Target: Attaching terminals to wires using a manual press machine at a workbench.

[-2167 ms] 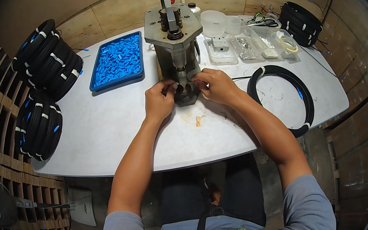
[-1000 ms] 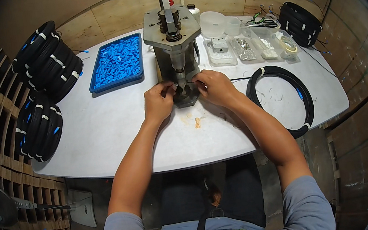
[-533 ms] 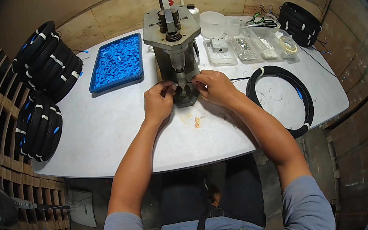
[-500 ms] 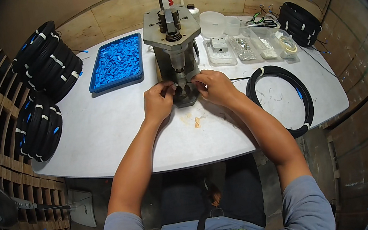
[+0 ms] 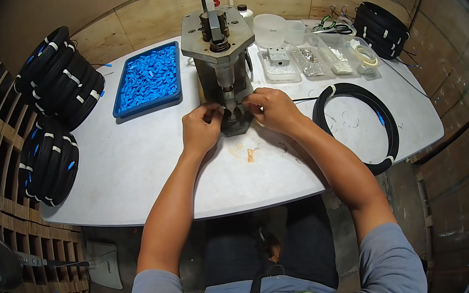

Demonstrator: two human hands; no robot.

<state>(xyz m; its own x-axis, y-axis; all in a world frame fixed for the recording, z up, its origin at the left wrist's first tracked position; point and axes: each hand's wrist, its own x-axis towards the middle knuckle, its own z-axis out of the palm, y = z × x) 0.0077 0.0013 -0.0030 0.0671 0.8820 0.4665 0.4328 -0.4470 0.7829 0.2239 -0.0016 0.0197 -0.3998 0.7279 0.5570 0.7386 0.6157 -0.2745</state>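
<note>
I am pinching my left hand [image 5: 201,129] shut at the base of the press [image 5: 222,59]; what it grips is too small to tell. I am closing my right hand [image 5: 272,110] on the thin black cable [image 5: 306,99], keeping it level, running left-right into the press, feeding from the coil [image 5: 383,127].

A workshop bench: small metal press [image 5: 222,59], black cable coils [image 5: 56,78], tray of blue parts [image 5: 147,79].
</note>
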